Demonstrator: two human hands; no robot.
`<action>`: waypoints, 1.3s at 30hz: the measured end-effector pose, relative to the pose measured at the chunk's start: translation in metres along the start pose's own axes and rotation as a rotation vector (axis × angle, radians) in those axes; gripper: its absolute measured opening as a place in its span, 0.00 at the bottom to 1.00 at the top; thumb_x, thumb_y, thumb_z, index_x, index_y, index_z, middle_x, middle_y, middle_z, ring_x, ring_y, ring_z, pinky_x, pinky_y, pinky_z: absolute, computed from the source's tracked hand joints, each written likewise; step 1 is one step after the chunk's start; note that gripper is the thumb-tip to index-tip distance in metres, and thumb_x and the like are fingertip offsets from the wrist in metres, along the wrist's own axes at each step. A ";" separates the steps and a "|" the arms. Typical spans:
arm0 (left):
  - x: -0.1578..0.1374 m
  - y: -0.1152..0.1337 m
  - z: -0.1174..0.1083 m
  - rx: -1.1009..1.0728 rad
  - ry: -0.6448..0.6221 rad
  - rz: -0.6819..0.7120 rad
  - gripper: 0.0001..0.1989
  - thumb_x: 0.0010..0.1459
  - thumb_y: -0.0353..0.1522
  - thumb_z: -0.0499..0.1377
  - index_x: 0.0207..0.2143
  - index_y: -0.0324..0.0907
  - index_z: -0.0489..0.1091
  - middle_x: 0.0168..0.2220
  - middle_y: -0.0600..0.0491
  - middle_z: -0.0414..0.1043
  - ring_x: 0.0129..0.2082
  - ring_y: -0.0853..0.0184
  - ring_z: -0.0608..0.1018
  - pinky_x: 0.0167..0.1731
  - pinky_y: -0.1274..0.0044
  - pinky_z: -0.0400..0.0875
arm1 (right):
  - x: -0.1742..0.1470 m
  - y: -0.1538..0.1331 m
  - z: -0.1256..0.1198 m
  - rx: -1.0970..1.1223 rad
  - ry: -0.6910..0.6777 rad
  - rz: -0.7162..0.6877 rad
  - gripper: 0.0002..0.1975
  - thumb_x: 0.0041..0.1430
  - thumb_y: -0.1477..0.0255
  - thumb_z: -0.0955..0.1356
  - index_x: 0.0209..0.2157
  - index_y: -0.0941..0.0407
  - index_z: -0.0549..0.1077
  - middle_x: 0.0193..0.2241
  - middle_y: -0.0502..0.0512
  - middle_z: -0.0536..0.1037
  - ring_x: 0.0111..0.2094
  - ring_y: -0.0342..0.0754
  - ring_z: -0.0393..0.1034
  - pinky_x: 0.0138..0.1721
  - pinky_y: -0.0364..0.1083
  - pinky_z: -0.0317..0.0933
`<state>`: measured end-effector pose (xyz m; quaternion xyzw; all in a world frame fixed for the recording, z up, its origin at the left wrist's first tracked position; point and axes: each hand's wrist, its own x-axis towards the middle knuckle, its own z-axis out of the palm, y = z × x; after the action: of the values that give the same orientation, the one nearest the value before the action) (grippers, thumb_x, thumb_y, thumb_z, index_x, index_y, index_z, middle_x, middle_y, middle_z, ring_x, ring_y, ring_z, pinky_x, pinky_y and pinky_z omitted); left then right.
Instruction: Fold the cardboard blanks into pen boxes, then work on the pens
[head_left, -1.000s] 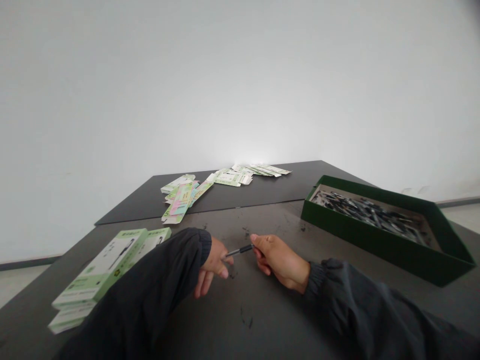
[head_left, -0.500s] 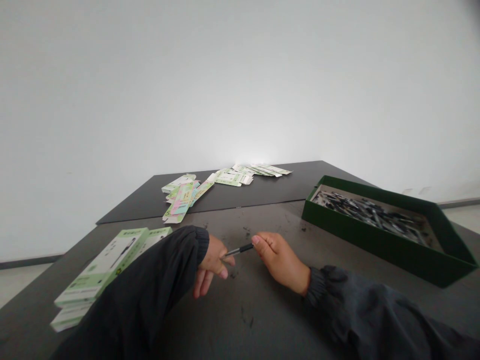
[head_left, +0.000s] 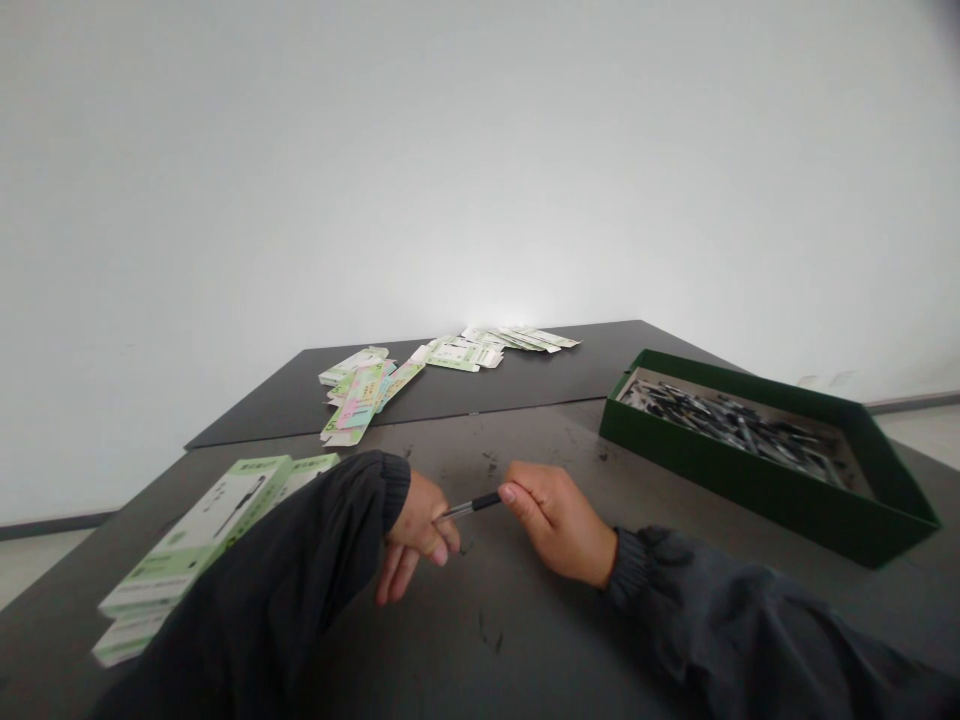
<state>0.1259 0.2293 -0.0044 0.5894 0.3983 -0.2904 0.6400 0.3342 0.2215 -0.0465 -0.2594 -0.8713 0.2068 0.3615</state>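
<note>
A slim pen point(head_left: 468, 507) with a clear barrel and a black section spans the gap between my two hands, above the dark table. My right hand point(head_left: 559, 520) is closed, pinching the black end between thumb and fingers. The clear end meets my left hand point(head_left: 421, 525), held between its fingers, while the lower fingers hang loosely down. Both tips of the pen are hidden by the hands. To the right stands a long green box point(head_left: 739, 480) with many loose black and clear pens point(head_left: 731, 420) in it.
Stacked white-and-green cartons point(head_left: 199, 530) with a pen picture lie at the left, partly behind my left sleeve. Flattened cartons point(head_left: 356, 400) are scattered at the back left, more point(head_left: 517, 340) along the back edge. Small dark marks dot the table point(head_left: 480, 610). A pale wall rises behind.
Little has moved. The pen stays between both hands; the hands shift slightly left in the view, together with the table and boxes.
</note>
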 end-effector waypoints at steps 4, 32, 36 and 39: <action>-0.002 0.007 0.004 0.025 0.004 -0.006 0.25 0.57 0.35 0.48 0.55 0.37 0.47 0.21 0.53 0.72 0.21 0.68 0.75 0.36 0.72 0.64 | 0.002 0.002 -0.005 -0.051 -0.033 -0.124 0.13 0.58 0.69 0.55 0.22 0.58 0.57 0.21 0.50 0.60 0.25 0.41 0.54 0.29 0.41 0.48; 0.003 -0.007 -0.006 -0.016 0.037 0.007 0.31 0.57 0.36 0.48 0.58 0.36 0.35 0.25 0.49 0.73 0.24 0.65 0.76 0.36 0.70 0.65 | 0.002 0.011 0.004 0.117 -0.018 0.124 0.19 0.59 0.65 0.54 0.20 0.59 0.61 0.16 0.47 0.59 0.19 0.38 0.52 0.22 0.39 0.44; 0.005 -0.010 -0.006 0.010 0.046 -0.012 0.31 0.57 0.35 0.47 0.58 0.36 0.33 0.24 0.50 0.73 0.24 0.64 0.76 0.35 0.70 0.65 | 0.002 0.012 0.007 0.160 -0.012 0.177 0.20 0.59 0.64 0.53 0.19 0.59 0.60 0.15 0.47 0.58 0.19 0.38 0.51 0.21 0.39 0.44; 0.008 -0.013 -0.008 0.010 0.057 -0.012 0.31 0.57 0.35 0.47 0.58 0.37 0.34 0.25 0.49 0.73 0.24 0.63 0.76 0.32 0.70 0.66 | 0.003 0.012 0.009 0.211 -0.027 0.214 0.19 0.58 0.63 0.54 0.19 0.59 0.60 0.15 0.47 0.59 0.19 0.38 0.51 0.20 0.39 0.45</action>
<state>0.1174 0.2357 -0.0177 0.5981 0.4186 -0.2794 0.6237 0.3293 0.2311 -0.0576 -0.3086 -0.8170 0.3380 0.3507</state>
